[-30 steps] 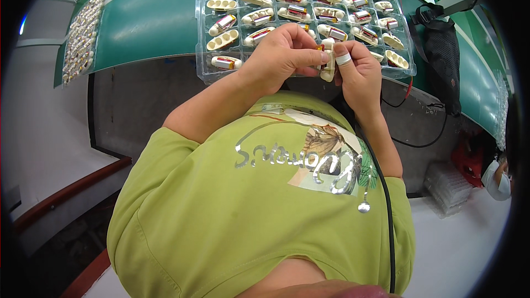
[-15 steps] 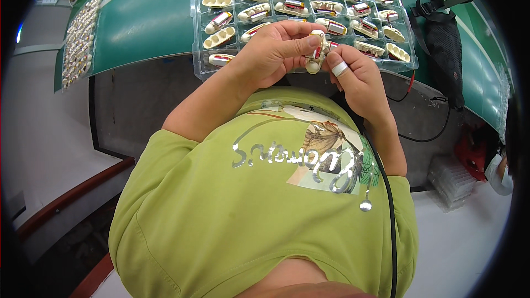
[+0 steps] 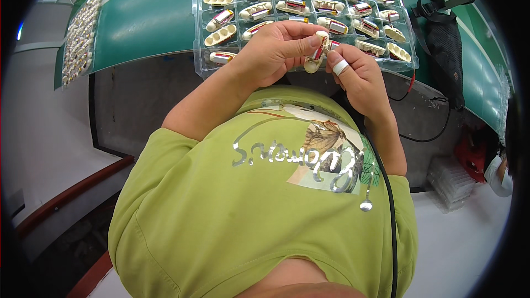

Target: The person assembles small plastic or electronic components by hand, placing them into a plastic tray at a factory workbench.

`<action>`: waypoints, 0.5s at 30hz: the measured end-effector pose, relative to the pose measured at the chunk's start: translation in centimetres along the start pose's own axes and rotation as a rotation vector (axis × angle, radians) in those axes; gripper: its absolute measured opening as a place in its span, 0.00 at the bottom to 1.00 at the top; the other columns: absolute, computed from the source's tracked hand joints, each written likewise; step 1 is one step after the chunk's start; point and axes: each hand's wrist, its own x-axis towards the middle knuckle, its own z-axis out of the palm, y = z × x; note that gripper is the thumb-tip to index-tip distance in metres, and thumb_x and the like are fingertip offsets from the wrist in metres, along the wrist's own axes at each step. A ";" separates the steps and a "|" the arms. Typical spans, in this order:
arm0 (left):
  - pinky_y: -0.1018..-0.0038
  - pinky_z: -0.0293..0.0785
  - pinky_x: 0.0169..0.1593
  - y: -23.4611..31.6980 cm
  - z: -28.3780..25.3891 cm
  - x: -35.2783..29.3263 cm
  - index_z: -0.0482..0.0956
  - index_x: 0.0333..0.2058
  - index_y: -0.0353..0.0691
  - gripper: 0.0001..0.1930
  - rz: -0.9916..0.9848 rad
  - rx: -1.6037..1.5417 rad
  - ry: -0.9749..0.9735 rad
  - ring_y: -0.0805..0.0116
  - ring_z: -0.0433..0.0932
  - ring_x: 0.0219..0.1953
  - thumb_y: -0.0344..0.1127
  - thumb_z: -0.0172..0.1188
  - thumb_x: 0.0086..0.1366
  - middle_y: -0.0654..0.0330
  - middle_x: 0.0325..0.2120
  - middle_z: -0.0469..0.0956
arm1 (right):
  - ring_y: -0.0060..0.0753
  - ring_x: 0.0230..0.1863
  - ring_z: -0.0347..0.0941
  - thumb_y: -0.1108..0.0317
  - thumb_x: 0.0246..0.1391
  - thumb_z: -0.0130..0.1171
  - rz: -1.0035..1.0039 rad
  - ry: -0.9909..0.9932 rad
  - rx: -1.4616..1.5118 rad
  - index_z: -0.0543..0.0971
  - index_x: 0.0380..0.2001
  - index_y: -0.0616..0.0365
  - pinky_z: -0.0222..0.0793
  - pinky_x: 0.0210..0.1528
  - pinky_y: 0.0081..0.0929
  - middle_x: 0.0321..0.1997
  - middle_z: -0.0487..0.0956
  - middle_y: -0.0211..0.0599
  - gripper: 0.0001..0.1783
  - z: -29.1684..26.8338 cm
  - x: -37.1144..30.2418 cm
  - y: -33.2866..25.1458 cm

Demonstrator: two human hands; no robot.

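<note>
Above the tray's near edge, my left hand [image 3: 271, 51] pinches a cream oval plastic housing [image 3: 312, 65] between thumb and fingers. The housing stands nearly upright, tilted a little, with red and thin wire-like parts showing inside it. My right hand [image 3: 356, 72], a white band around one finger, is closed at the housing's right side. Its thumb and forefinger are pressed together there, and whatever they grip is too small and covered to name. Just beyond both hands lies a clear plastic tray [image 3: 199, 49], its compartments filled with similar cream housings, many carrying small silver batteries [image 3: 223, 17].
The tray rests on a green table [image 3: 143, 27]. Another tray of small parts [image 3: 79, 44] lies at the far left. At the right hang a black mesh bag [image 3: 444, 49] and a dark cable. Stacked clear trays [image 3: 450, 182] stand low at the right, near a red object [image 3: 471, 154].
The housing has tilted slightly, its top leaning a bit further right in my left hand. My right fingers have shifted only a little beside it.
</note>
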 end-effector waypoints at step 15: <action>0.82 0.72 0.38 -1.2 1.2 -0.6 0.75 0.49 0.33 0.18 0.170 0.365 0.100 0.79 0.76 0.34 0.28 0.63 0.59 0.63 0.35 0.79 | 0.18 0.25 0.61 0.67 0.60 0.52 0.006 -0.092 -0.202 0.75 0.27 0.63 0.60 0.28 0.21 0.21 0.70 0.26 0.11 0.0 -0.2 -0.7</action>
